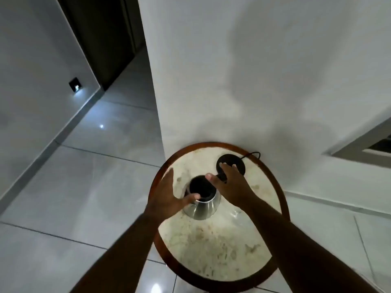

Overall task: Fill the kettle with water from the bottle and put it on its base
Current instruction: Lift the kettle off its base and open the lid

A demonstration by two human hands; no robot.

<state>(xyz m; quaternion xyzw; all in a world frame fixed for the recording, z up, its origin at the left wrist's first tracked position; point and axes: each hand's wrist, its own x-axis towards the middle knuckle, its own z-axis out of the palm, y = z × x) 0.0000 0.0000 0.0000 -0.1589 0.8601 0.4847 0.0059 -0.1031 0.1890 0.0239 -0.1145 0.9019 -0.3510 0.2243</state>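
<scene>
A steel kettle [204,208] with a black open top stands upright on a round marble table [213,246]. Its black round base [231,161] lies behind it to the right, with a cord running off toward the wall. My left hand [169,195] hovers at the kettle's left side, fingers spread, thumb near the rim. My right hand [230,185] is spread over the kettle's handle side, between kettle and base, fingers apart. No bottle is in view.
The table has a brown wooden rim [281,187] and stands against a white wall corner [160,123]. Glossy grey floor tiles [84,187] lie to the left, with a dark doorway [105,39] beyond.
</scene>
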